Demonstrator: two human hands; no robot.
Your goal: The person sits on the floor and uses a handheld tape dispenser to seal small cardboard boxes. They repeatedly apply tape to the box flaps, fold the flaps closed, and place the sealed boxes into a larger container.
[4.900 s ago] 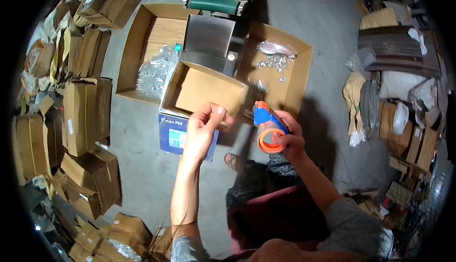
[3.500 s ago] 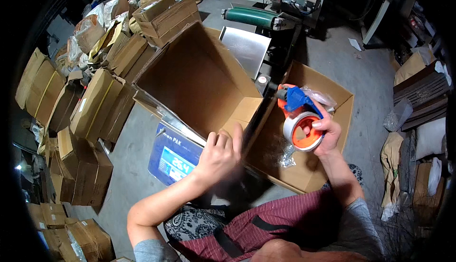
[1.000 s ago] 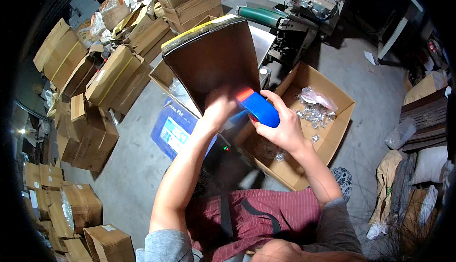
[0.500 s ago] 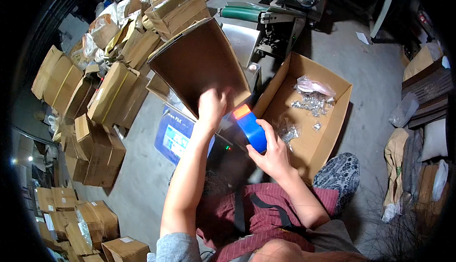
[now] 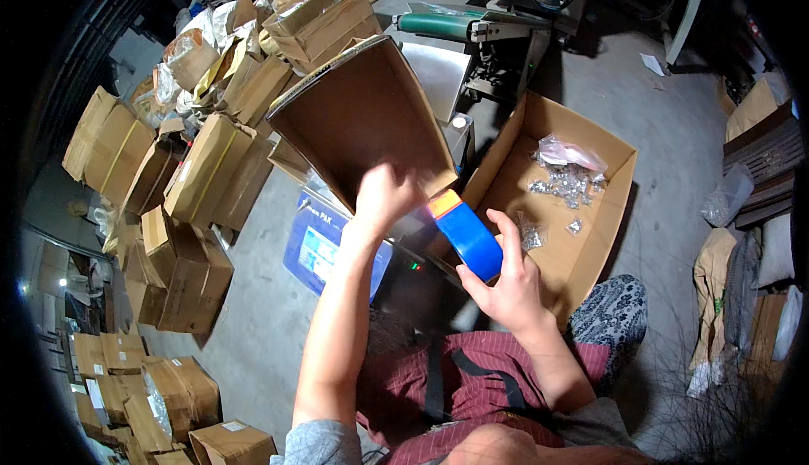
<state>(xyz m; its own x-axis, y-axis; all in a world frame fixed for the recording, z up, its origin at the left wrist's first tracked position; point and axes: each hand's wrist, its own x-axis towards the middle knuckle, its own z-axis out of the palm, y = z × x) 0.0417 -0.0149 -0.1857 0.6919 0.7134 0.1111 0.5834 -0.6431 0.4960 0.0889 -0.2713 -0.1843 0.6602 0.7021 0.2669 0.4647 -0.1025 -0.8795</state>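
My right hand (image 5: 514, 290) grips a blue, wide, band-like object with an orange end (image 5: 469, 237); thumb and fingers hold its near end, and I cannot make out its exact kind. The orange end points toward the near corner of a tilted, open cardboard box (image 5: 358, 119). My left hand (image 5: 383, 199) is at that box's lower end, in front of its opening. Its fingers are smeared by motion, so what they hold, if anything, is hidden. Under my left forearm lies a blue machine panel with a lit screen (image 5: 320, 250).
To the right stands a shallow cardboard tray (image 5: 581, 250) with small clear bags of metal parts (image 5: 565, 182). Beyond the tilted box is a machine with a green conveyor roller (image 5: 434, 26). Stacked cartons (image 5: 206, 170) and sacks line the left; flattened brown sacks (image 5: 712, 284) lie at right.
My right hand and the blue object have shifted slightly right and nearer to me. My left hand has moved a little and is more blurred. The whole view has shifted slightly.
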